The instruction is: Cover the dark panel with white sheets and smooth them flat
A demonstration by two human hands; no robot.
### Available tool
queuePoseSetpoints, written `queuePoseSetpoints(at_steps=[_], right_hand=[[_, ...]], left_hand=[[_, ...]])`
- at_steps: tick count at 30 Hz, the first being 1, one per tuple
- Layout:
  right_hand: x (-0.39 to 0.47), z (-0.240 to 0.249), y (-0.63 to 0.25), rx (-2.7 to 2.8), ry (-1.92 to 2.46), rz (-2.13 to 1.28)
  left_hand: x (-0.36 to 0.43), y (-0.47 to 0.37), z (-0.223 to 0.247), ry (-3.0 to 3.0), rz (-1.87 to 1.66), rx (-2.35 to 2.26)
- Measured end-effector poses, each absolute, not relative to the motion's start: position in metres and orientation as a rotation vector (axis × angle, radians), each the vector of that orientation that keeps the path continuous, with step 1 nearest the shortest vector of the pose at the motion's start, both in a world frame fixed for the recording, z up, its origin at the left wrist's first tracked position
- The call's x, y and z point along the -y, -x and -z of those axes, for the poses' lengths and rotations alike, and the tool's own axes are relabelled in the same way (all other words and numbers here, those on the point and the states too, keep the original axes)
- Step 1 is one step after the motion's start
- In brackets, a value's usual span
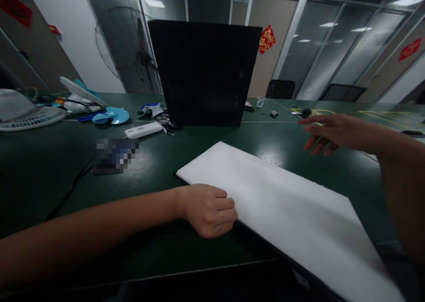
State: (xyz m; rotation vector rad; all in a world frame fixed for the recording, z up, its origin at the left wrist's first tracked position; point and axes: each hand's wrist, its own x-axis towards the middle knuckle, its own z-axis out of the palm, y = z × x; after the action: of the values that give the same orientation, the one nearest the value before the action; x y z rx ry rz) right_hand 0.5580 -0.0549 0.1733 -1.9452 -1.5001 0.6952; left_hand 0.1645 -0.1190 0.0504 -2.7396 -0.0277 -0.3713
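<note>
A large white panel with a dark edge [282,195] lies slantwise over the front of the dark green table [159,240], its near right end reaching past the table's edge. My left hand [210,210] is closed at the panel's near left edge, fingers curled; whether they grip the edge or something else is hidden. Above the table on the right, my right hand [327,133] hovers beyond the panel's far edge, fingers apart, holding nothing. Behind the panel stands a large black upright panel [206,71].
A blurred dark object [116,155], a white stick-shaped device [144,129] and a light blue fan blade [111,115] lie on the left. White fan grilles [36,117] are at the far left. Small parts [274,114] lie at the back right, and chairs [280,89] stand behind.
</note>
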Motion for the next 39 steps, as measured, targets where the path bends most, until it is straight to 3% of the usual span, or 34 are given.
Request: queuePoseSetpoints(at_steps=[4,10,22,30,39], right_hand=[[0.073,-0.154,-0.555,1.719,2.093,-0.712],[0.102,-0.110,-0.549,2.222,2.110,-0.257],[0.099,-0.061,-0.558,2.510,1.758,-0.383],[0.070,-0.010,-0.576,2.411,1.933,-0.287],[0.047,-0.002,-0.604,2.374,2.132,-0.206]], left_hand=[[0.090,-0.199,-0.055,2.703,0.318,-0.253],[0.027,-0.248,-0.047,2.589,0.370,-0.256],[-0.018,-0.318,-0.031,2.498,0.374,-0.050],[-0.033,-0.334,-0.008,2.388,0.458,0.100],[-0.028,-0.326,-0.007,2.398,0.503,0.083]])
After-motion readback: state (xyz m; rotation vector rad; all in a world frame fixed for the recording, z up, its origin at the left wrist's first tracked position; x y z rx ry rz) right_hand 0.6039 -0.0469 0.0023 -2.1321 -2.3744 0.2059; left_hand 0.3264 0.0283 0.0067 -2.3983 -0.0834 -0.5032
